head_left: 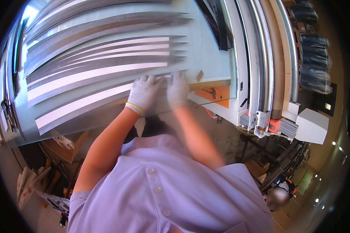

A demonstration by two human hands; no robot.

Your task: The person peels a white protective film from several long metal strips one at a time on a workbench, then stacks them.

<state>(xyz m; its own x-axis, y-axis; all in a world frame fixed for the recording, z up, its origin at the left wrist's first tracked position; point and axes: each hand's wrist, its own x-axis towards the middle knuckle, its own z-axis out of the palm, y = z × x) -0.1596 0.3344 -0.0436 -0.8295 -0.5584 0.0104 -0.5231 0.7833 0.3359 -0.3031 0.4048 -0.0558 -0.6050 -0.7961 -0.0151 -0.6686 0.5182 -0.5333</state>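
Observation:
On a pale glass-topped table (206, 64), a long dark grey strip with a white band (85, 105) lies along the near edge. Both my hands wear light knit gloves and meet at this strip's right end. My left hand (142, 92) is closed on the strip, fingers bent over the white band. Close beside it, my right hand (178, 88) is slightly blurred, its fingers curled down at the strip's tip. A small white bit shows between the hands; what exactly the fingertips pinch is hidden.
Farther back lie several similar strips (105, 70) and bundles of plain dark strips (116, 23). A small brown piece (200, 75) sits right of my hands. Black bars (214, 23) rest at the far right. Beyond stands a machine with long rollers (276, 58); an orange panel (217, 95) shows below.

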